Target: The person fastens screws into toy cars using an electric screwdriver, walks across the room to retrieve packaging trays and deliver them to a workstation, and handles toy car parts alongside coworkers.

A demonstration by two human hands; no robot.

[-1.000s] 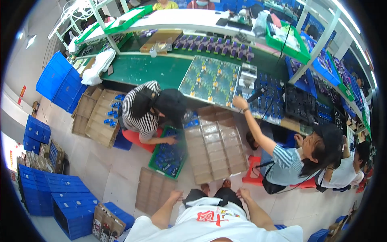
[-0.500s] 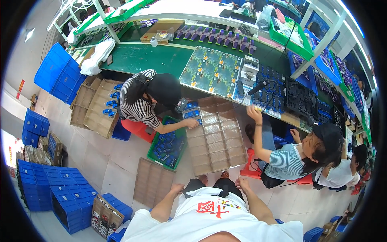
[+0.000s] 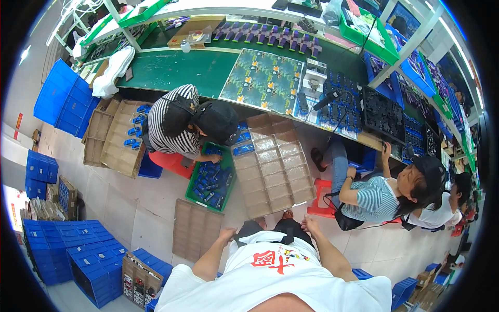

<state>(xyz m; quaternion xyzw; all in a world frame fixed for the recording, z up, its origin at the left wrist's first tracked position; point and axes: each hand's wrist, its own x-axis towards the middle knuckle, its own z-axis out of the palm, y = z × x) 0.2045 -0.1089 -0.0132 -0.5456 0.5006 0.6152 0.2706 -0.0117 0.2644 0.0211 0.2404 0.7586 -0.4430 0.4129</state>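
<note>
My left hand (image 3: 227,234) hangs beside my left thigh, fingers loosely extended, with nothing visible in it. By my right thigh is my right hand (image 3: 311,226), fingers slightly bent and apart, also with no object visible. Just ahead of me lies a brown divided tray (image 3: 273,179), with a few blue toy-car-like pieces (image 3: 243,149) in its far-left compartments. To its left a green crate (image 3: 193,193) contains several blue pieces. A seated co-worker in a striped top (image 3: 169,117) has a hand (image 3: 210,158) in that crate. Neither of my hands touches the tray.
A brown slatted panel (image 3: 195,231) lies on the floor ahead left. Blue crates (image 3: 99,260) stack at the left. The green workbench (image 3: 161,70) runs across the back. Another co-worker (image 3: 377,190) sits on a red stool (image 3: 321,200) at the right.
The striped-top co-worker's hand has moved from the tray into the green crate. The right co-worker has lowered a raised arm. My right hand has shifted slightly forward; my view has turned a little.
</note>
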